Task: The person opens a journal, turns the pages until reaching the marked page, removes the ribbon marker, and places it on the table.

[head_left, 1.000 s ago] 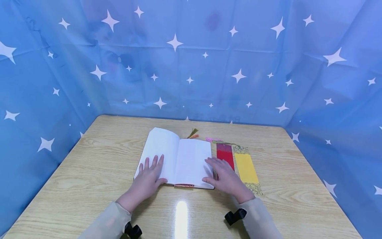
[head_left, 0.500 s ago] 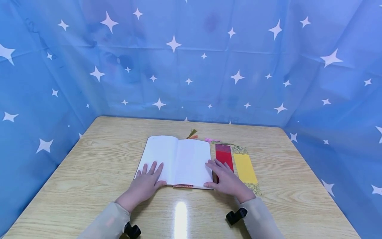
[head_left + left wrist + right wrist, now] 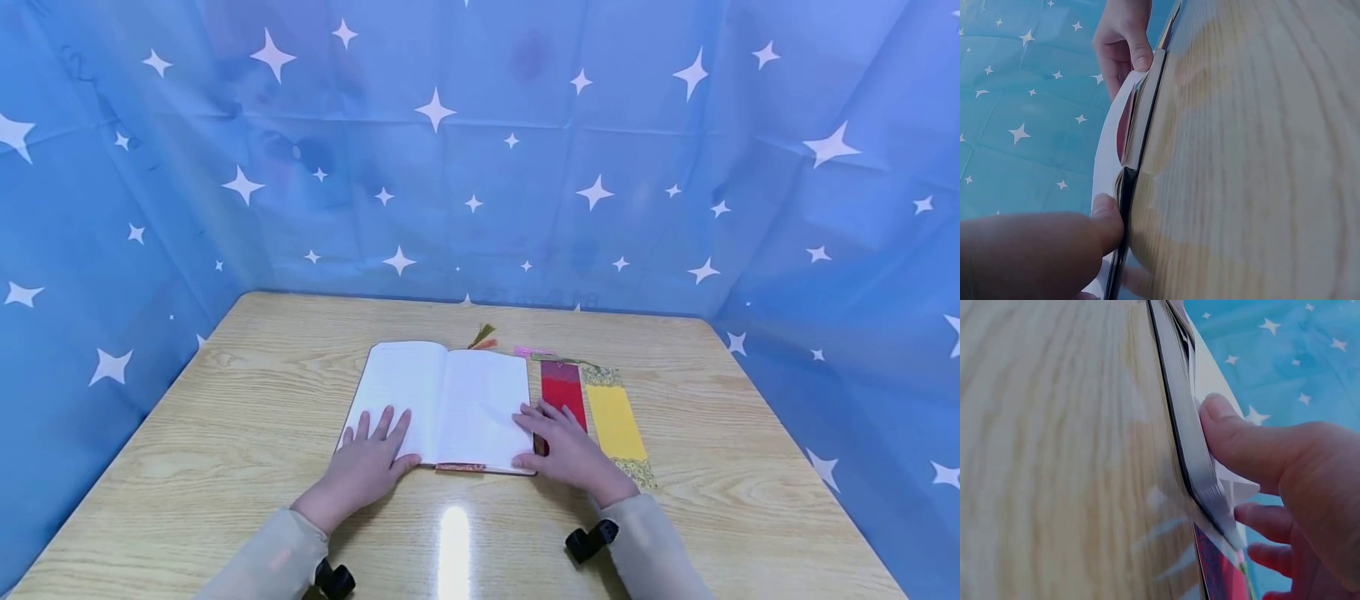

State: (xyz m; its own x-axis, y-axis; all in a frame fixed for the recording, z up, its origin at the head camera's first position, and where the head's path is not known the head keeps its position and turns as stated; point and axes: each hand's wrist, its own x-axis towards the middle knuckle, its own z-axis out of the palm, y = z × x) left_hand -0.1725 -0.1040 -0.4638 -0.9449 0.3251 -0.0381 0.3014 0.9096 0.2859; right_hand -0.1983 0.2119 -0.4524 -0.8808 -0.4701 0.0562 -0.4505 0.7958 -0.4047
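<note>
An open book (image 3: 480, 400) with nearly blank white pages lies on the wooden table. In the head view my left hand (image 3: 367, 467) rests spread on the lower part of the left page, thumb at the bottom edge. My right hand (image 3: 566, 446) lies at the right page's outer edge, fingers loosely bent. The right wrist view shows that thumb (image 3: 1225, 428) on the pages and the other fingertips beside the page edge. A patterned red bookmark (image 3: 460, 467) sticks out below the book's middle; its end also shows between the pages in the left wrist view.
Right of the book lie a red bookmark (image 3: 562, 392), partly under the right hand, and a yellow bookmark (image 3: 615, 421) with patterned ends. Green and orange tassels (image 3: 483, 336) stick out behind the book. A blue star-printed curtain (image 3: 480, 167) stands around the table (image 3: 225, 433).
The left page, raised and curved a second ago, has settled flatter. My left hand has moved down slightly with it; the right hand has hardly moved.
</note>
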